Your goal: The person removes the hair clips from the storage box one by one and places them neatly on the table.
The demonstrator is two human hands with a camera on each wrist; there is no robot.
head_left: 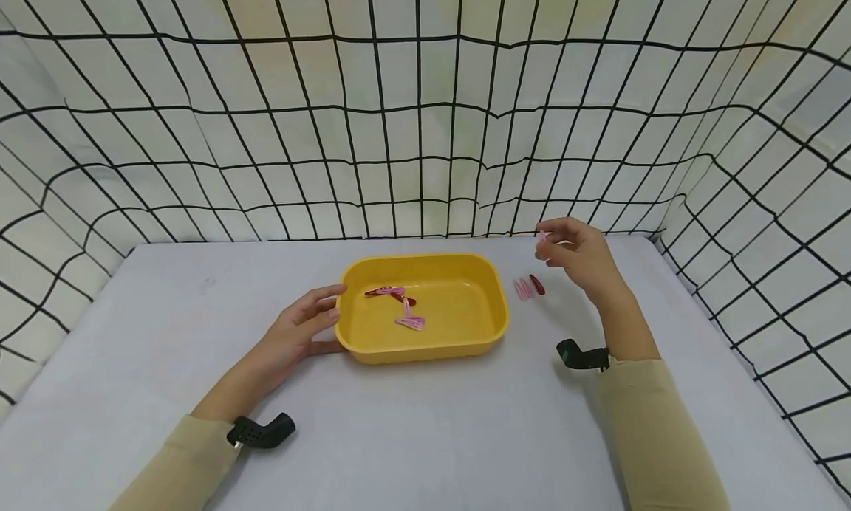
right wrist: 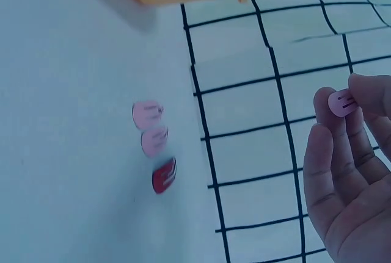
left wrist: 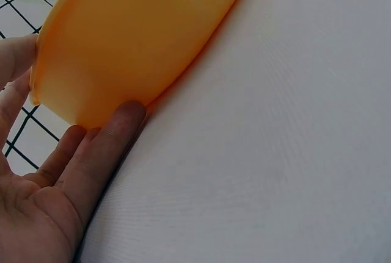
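One glossy yellow plastic tray [head_left: 459,311], long axis left to right, sits in the head view between the left hand [head_left: 299,326] and the right hand [head_left: 578,256]; it lies left of and nearer than the right hand, which pinches one small pink snap hair clip [head_left: 541,236]. Two more pink clips [head_left: 520,289] and one dark red clip [head_left: 537,284] lie between them, long axes near to far, closest to the right hand. About five overlapping clips [head_left: 410,323] rest in the tray's left half.

The left wrist view shows relaxed fingers touching the tray's left end.

The right wrist view shows one held clip, three lying loose.
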